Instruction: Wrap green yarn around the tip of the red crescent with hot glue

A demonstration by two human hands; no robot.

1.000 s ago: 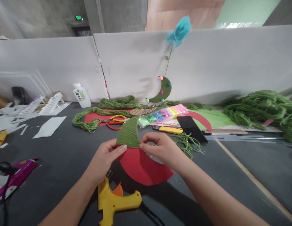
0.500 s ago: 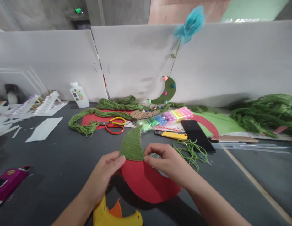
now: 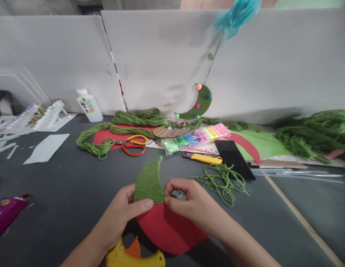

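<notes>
A red crescent cutout (image 3: 172, 230) is held tilted over the dark table, its upper tip wrapped in rows of green yarn (image 3: 148, 181). My left hand (image 3: 125, 209) grips its left edge, thumb lying across the front where green meets red. At the right edge of that border, my right hand (image 3: 186, 198) pinches with thumb and forefinger; the strand between them is mostly hidden. Loose green yarn (image 3: 224, 183) trails from near the right hand to a tangle on the table. Below my left hand, a yellow glue gun (image 3: 136, 257) with an orange trigger shows partly.
Scissors (image 3: 133, 144), a yellow utility knife (image 3: 206, 158), a black phone-like slab (image 3: 235, 159) and a bag of coloured clay (image 3: 194, 139) lie beyond. A white bottle (image 3: 89, 105) stands left. A purple tool (image 3: 9, 213) sits at far left. A decorated green crescent (image 3: 203, 102) leans against the white panel.
The crescent and both hands have moved slightly down and left in view. My left thumb has slid further across the front. The camera has tilted down a little.
</notes>
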